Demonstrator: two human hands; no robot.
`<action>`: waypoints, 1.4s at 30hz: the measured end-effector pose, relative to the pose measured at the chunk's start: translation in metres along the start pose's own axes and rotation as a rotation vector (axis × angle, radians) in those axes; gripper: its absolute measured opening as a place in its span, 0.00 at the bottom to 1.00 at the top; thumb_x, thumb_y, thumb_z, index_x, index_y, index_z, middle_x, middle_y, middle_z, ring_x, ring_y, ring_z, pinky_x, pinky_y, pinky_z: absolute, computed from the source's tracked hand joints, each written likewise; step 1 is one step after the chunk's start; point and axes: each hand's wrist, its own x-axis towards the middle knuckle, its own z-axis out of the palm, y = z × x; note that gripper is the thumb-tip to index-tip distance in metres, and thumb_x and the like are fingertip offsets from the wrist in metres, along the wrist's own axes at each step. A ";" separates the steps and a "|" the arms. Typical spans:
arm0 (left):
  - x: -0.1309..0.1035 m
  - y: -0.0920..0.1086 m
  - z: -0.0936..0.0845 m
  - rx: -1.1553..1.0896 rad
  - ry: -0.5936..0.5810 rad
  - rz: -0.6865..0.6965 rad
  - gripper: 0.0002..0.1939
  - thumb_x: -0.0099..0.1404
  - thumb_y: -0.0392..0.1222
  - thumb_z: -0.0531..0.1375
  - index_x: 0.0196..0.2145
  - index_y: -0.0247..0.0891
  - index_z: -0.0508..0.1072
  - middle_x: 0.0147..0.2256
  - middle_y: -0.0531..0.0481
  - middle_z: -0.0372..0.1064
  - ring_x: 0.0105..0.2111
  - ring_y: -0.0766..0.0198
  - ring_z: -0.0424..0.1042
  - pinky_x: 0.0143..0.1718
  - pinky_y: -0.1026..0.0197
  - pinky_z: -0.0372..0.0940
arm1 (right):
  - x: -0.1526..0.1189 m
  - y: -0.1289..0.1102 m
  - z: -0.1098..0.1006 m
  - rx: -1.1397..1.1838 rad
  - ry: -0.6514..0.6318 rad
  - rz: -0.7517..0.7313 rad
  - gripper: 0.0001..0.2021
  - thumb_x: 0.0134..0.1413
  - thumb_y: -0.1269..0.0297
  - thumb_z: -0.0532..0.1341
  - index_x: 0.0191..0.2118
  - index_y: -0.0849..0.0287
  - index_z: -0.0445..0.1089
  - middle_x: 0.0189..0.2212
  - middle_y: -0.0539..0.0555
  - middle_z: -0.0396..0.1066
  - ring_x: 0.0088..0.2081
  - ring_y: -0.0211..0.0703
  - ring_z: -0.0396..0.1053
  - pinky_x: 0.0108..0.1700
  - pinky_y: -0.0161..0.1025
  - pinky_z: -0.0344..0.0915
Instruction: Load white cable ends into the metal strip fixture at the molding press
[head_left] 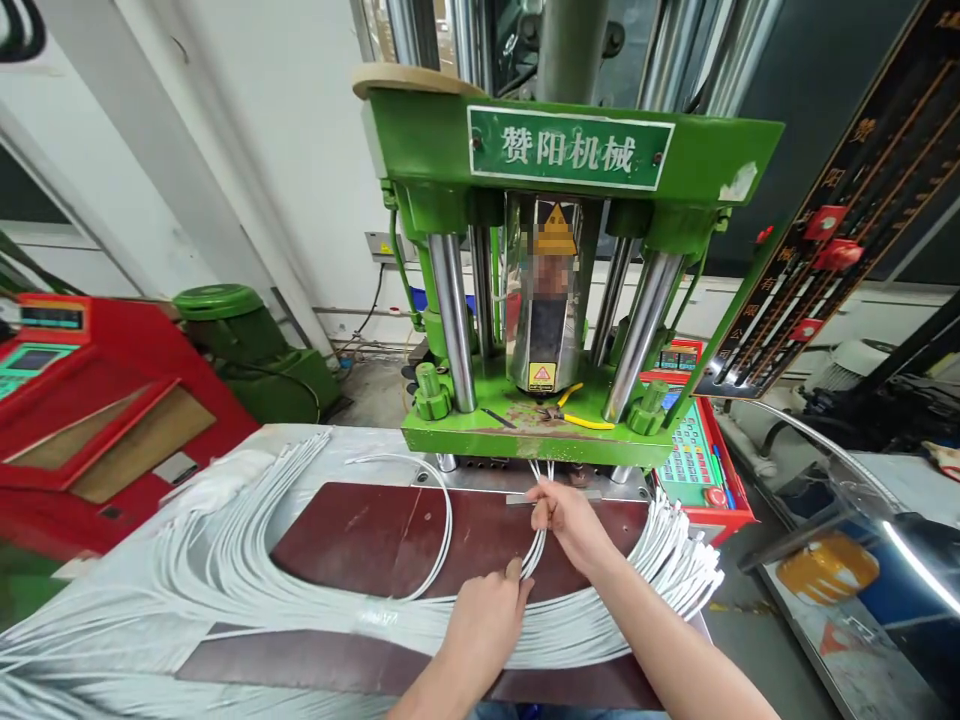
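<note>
Left hand: your left hand (484,615), at the lower centre of the frame, has its fingers curled around a few thin white strands (534,556), gripping them where they rise from the bundle.
Right hand: your right hand (568,517), just right of centre, pinches the same strands higher up, close below the press; their tips run up to its lower edge.
White bundle: beneath your hands, a thick bundle (300,600) of smooth, round, pale cables sweeps in a wide U across the lower frame, its ends fanning out at lower right; a clear, shiny wrap binds it left of your left hand.
Loose loop: one slim loop (448,510) arches above the bundle, left of centre.
Board: a flat, dark reddish-brown board (352,530) with a matte, scuffed face lies under the cables.
Press: the green painted metal press (427,440) fills the upper centre, with polished round steel columns (452,320).
Pliers: yellow-handled pliers (588,422) lie open on its worn green ledge.
</note>
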 end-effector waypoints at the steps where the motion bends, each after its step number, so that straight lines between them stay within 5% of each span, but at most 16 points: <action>1: 0.001 -0.001 -0.003 0.016 0.008 0.017 0.18 0.69 0.40 0.44 0.45 0.34 0.70 0.33 0.40 0.76 0.33 0.52 0.76 0.32 0.57 0.65 | 0.000 -0.007 -0.002 0.026 -0.034 0.001 0.22 0.52 0.46 0.57 0.31 0.64 0.73 0.13 0.48 0.64 0.20 0.36 0.62 0.33 0.37 0.60; 4: 0.011 -0.008 -0.011 0.046 0.024 0.075 0.18 0.69 0.38 0.42 0.39 0.35 0.72 0.33 0.41 0.75 0.33 0.53 0.75 0.33 0.56 0.66 | -0.001 -0.025 -0.014 -0.232 -0.037 -0.041 0.27 0.56 0.43 0.51 0.28 0.63 0.72 0.14 0.51 0.66 0.23 0.41 0.67 0.39 0.40 0.61; 9: 0.038 -0.025 -0.019 0.144 0.035 0.128 0.16 0.66 0.30 0.45 0.37 0.33 0.72 0.34 0.40 0.73 0.35 0.54 0.74 0.35 0.56 0.66 | -0.005 -0.026 -0.036 -1.065 0.320 -0.358 0.19 0.61 0.51 0.50 0.29 0.58 0.69 0.24 0.53 0.70 0.28 0.43 0.66 0.34 0.37 0.54; 17: 0.070 -0.110 -0.037 0.366 0.058 -0.075 0.18 0.59 0.23 0.45 0.37 0.24 0.73 0.31 0.32 0.73 0.32 0.48 0.75 0.34 0.52 0.68 | -0.003 0.001 -0.038 -1.519 0.229 -0.288 0.09 0.60 0.68 0.50 0.44 0.60 0.63 0.42 0.55 0.67 0.36 0.41 0.69 0.35 0.35 0.60; 21: 0.071 -0.129 -0.034 0.439 0.068 -0.033 0.27 0.59 0.22 0.46 0.55 0.30 0.65 0.35 0.34 0.73 0.31 0.50 0.75 0.32 0.52 0.68 | 0.002 0.009 -0.037 -1.695 0.108 -0.219 0.18 0.58 0.71 0.52 0.54 0.57 0.58 0.47 0.56 0.64 0.38 0.42 0.70 0.35 0.36 0.63; 24: 0.072 -0.132 -0.035 0.462 0.073 0.018 0.31 0.58 0.22 0.47 0.58 0.37 0.61 0.35 0.37 0.73 0.30 0.52 0.75 0.33 0.54 0.68 | 0.004 0.009 -0.040 -1.735 0.070 -0.172 0.16 0.57 0.73 0.52 0.50 0.56 0.63 0.46 0.56 0.64 0.35 0.43 0.71 0.33 0.37 0.63; 32: 0.068 -0.117 -0.028 0.384 0.101 -0.055 0.28 0.62 0.27 0.45 0.60 0.28 0.55 0.34 0.35 0.72 0.32 0.50 0.75 0.32 0.55 0.66 | -0.014 -0.012 -0.056 -1.785 -0.070 -0.035 0.16 0.55 0.75 0.53 0.48 0.57 0.65 0.46 0.57 0.64 0.41 0.45 0.70 0.39 0.38 0.63; 36: 0.056 -0.102 -0.025 0.302 0.109 -0.089 0.26 0.67 0.33 0.44 0.61 0.25 0.47 0.38 0.32 0.71 0.35 0.50 0.74 0.33 0.55 0.65 | -0.025 -0.019 -0.053 -1.730 -0.021 -0.096 0.17 0.56 0.73 0.54 0.52 0.57 0.63 0.49 0.57 0.64 0.46 0.47 0.67 0.42 0.39 0.62; 42: 0.006 -0.078 -0.035 0.097 -0.017 0.210 0.12 0.68 0.46 0.49 0.38 0.38 0.69 0.37 0.47 0.70 0.39 0.59 0.70 0.37 0.61 0.63 | -0.052 -0.027 -0.052 -1.610 -0.238 -0.185 0.08 0.61 0.65 0.53 0.40 0.58 0.68 0.39 0.52 0.71 0.42 0.43 0.68 0.43 0.38 0.61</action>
